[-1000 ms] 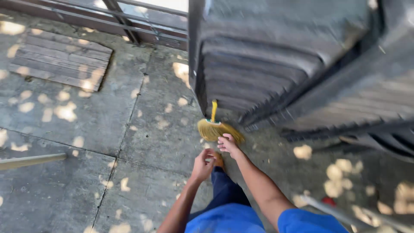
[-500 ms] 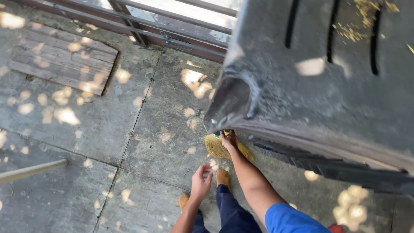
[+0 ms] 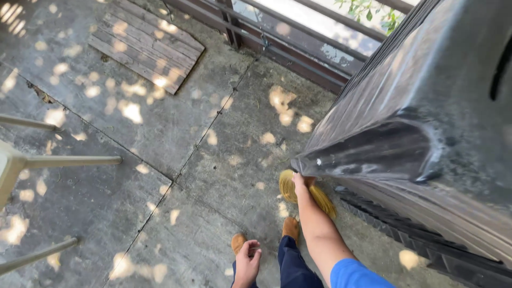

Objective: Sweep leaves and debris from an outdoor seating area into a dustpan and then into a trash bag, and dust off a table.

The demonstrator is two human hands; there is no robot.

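My right hand [image 3: 300, 180] reaches down to a yellow hand broom [image 3: 321, 196] lying on the concrete floor, right under the lower corner of a large dark ribbed plastic object [image 3: 426, 122]. Its fingers are closed at the broom's head and partly hidden by that corner. My left hand [image 3: 247, 261] hangs low near my knee with loosely curled fingers and holds nothing. Below are my brown shoes [image 3: 290, 226] and blue trousers [image 3: 296, 266].
The dark plastic object fills the right side. A weathered wooden board [image 3: 146, 45] lies on the concrete at the far left. A dark metal railing [image 3: 277, 37] runs along the far edge. Thin metal furniture legs [image 3: 64, 160] stick in from the left.
My left hand has come away from the broom and dropped toward my leg. My right hand stays at the broom. The view has swung, so the dark object now sits at the right.
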